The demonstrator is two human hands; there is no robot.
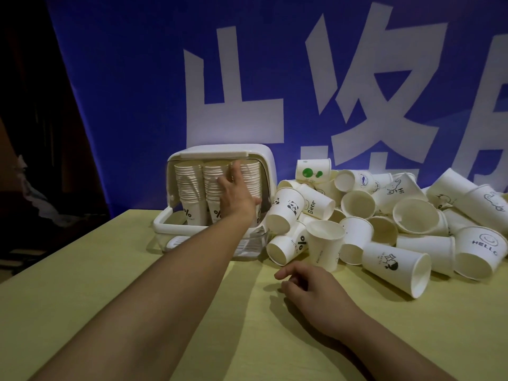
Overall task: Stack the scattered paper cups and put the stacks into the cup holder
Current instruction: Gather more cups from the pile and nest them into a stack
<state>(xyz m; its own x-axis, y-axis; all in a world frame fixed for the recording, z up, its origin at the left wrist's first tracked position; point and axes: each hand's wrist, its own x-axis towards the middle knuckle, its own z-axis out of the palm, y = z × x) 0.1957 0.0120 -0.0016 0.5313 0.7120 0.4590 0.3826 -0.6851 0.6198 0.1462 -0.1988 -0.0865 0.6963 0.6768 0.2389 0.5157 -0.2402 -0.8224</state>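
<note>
cups (357, 215) lie heaped along the table's (137, 298) far right edge, just beside the cup holder (220, 158) at the far middle. left hand (236, 193) presses straight fingers against the right stack (251, 174) inside the holder. right hand (310, 290) hovers near the pile, fingers loosely curled, holding nothing.

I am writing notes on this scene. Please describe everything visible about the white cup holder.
The cup holder is a white plastic box with rounded top, open front and a low tray rim. It stands on the yellowish table, left of the loose cup pile. Inside stand tall stacks of paper cups, rims up. The left hand presses straight fingers against the stacks.
</note>
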